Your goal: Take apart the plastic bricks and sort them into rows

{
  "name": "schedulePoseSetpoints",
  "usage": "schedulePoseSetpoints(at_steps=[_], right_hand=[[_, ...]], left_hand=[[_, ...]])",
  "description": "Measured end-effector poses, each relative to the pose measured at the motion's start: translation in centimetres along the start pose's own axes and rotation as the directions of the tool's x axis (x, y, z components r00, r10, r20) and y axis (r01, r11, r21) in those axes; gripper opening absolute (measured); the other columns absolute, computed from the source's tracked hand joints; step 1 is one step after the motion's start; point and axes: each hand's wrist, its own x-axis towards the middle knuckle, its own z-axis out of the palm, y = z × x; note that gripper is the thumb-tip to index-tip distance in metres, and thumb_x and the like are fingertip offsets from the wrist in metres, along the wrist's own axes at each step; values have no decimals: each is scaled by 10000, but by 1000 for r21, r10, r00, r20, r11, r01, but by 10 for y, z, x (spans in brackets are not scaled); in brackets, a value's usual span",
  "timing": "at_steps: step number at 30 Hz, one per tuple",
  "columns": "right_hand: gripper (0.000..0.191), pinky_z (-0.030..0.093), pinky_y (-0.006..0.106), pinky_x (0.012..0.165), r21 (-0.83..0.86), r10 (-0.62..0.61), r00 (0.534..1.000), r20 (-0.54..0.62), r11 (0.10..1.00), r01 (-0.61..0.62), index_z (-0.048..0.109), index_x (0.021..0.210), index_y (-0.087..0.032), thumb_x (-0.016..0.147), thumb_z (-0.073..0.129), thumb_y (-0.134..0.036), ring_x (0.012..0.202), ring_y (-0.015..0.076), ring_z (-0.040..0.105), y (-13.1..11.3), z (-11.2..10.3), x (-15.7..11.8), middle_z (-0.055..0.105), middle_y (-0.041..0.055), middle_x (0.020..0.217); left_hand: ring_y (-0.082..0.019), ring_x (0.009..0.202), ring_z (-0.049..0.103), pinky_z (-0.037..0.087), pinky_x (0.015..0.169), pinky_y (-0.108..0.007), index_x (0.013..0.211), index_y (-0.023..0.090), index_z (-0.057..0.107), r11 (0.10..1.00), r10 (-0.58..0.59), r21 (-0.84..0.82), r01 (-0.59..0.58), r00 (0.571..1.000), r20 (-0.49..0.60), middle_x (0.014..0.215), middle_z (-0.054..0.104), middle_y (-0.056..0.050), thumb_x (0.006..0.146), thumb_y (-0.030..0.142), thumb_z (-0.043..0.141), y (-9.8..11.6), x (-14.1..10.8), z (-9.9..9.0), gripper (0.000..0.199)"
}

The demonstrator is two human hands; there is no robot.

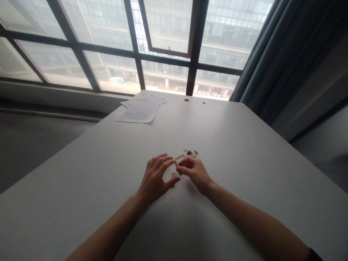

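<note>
My right hand (pixel 194 173) pinches a thin, pale yellow building-brick piece (pixel 176 164) between thumb and fingers, just above the table. Curved around from the other side is my left hand (pixel 157 177), its thumb and fingers apart. The left index fingertip comes close to the held piece; whether it touches is unclear. Between the left thumb and fingers a small yellow studded brick (pixel 173 175) lies on the table. Just beyond the hands is a long yellow piece (pixel 179 156), with a small pile of dark pieces (pixel 189 152) beside it.
A white table (pixel 231 145) extends toward large framed windows (pixel 165 54). Printed paper sheets (pixel 140 110) lie at its far left. Two small round spots, one a dark hole (pixel 186 100), are near the far edge. A dark curtain (pixel 268 54) hangs at the right.
</note>
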Motion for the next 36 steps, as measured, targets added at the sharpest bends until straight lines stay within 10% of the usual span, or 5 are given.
schedulePoseSetpoints(at_steps=[9,18,36], right_hand=[[247,456,267,669,113,11,999,-47,994,-6,652,785,-163,605,796,-251,660,129,600,11,2,-16,673,-1,698],[254,418,291,794,140,62,971,231,985,-97,713,923,-165,788,660,-373,806,144,590,16,-6,-21,669,37,860],[265,363,267,667,-48,6,988,151,999,1,716,829,-153,767,660,-404,649,111,480,8,-2,-25,617,5,716]], left_hand=[[-283,1158,510,396,969,-437,1113,205,555,998,56,3,-56,998,6,1106,637,-93,778,365,688,10,1,0,394],[-271,1154,513,414,962,-419,1105,218,545,996,51,-70,-53,998,-28,1106,621,-87,758,359,724,10,1,1,416],[-272,1177,492,407,975,-436,1131,207,527,993,78,-84,-78,997,-6,1135,603,-101,776,316,706,10,-1,1,412]])
